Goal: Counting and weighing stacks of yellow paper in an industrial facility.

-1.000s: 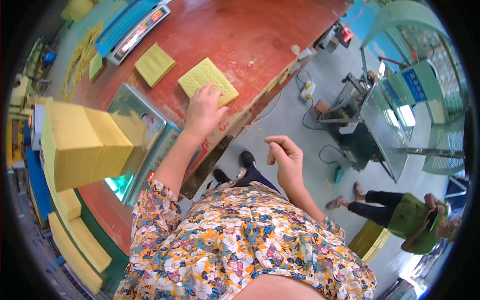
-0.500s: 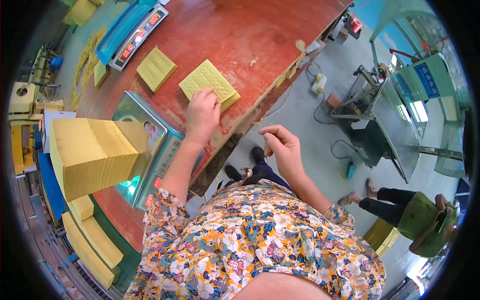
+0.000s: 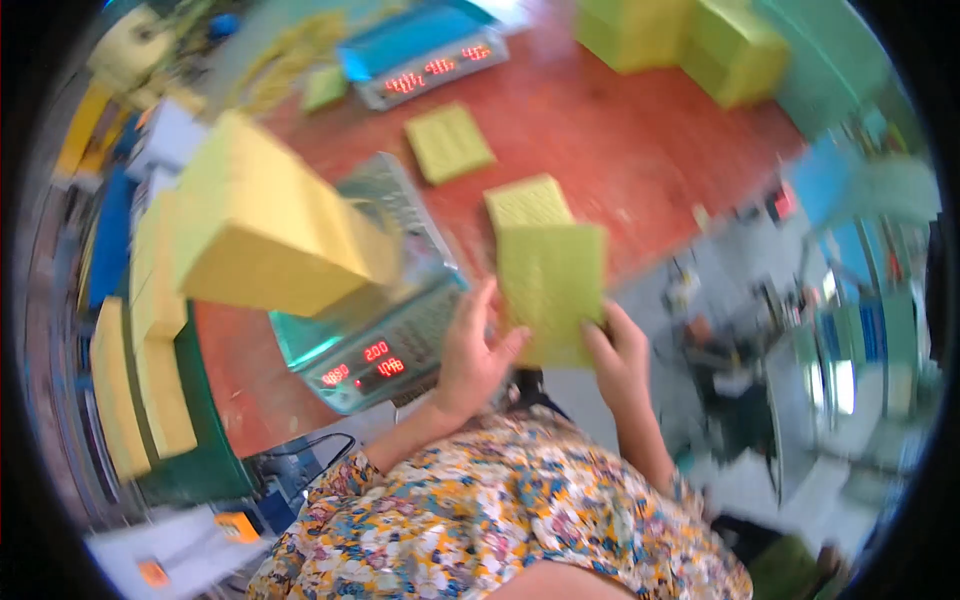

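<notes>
A square yellow paper stack [image 3: 551,285] is held up in front of me, its face blurred by motion. My right hand [image 3: 622,358] grips its lower right edge, thumb on the near face. My left hand [image 3: 472,358] is at the lower left edge, fingers stretched out and apart, with the thumb tip over the paper. Just behind, a yellow embossed paper stack [image 3: 527,199] lies on the red table [image 3: 640,165], partly hidden by the held one. Another flat yellow paper stack [image 3: 449,143] lies farther left.
Left of my hands, a scale [image 3: 375,365] with red digits bears a tall yellow paper block [image 3: 270,235]. A second scale [image 3: 430,60] stands at the back. Big yellow blocks [image 3: 635,35] sit at the far right of the table. Machinery [image 3: 740,380] stands on the floor to the right.
My right hand has come up from beside the table and now grips a paper stack. The left hand has left the embossed stack on the table. My view has turned rightward.
</notes>
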### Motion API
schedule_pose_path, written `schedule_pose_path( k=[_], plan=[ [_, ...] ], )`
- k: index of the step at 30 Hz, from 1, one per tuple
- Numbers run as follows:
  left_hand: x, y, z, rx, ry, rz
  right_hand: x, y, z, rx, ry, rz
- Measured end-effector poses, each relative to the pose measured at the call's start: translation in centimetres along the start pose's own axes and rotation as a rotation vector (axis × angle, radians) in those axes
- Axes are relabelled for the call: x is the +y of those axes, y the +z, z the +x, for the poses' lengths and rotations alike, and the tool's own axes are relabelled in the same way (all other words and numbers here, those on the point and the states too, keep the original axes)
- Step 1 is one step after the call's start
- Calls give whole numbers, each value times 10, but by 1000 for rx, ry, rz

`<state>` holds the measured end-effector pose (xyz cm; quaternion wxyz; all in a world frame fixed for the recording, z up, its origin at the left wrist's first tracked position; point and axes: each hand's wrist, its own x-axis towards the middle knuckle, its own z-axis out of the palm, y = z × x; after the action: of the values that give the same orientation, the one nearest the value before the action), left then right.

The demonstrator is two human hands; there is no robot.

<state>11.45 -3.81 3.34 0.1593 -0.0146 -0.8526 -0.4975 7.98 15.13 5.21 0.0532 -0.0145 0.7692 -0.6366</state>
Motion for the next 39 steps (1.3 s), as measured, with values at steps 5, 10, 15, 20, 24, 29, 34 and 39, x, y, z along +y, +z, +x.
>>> schedule_pose_path(
  k=[5,10,15,20,24,29,34,39],
  plan=[
    [50,-91,23,-88,-412,-601,-78,22,-17,-14,-193,142],
    [102,-210,23,301,-151,-363,-171,82,26,-251,-717,-77],
    [88,-316,103,364,-34,-189,-258,176,92,-354,-686,129],
    [39,-359,121,303,-141,-164,-260,232,129,-468,-605,172],
    [17,-357,123,222,-223,-177,-242,241,143,-437,-630,32],
    [10,-352,120,197,-284,-200,-232,240,142,-412,-692,-3],
    [10,-345,116,208,-246,-221,-226,238,142,-368,-652,0],
    [7,-341,113,228,-257,-219,-222,239,136,-281,-708,-78]
  ],
)
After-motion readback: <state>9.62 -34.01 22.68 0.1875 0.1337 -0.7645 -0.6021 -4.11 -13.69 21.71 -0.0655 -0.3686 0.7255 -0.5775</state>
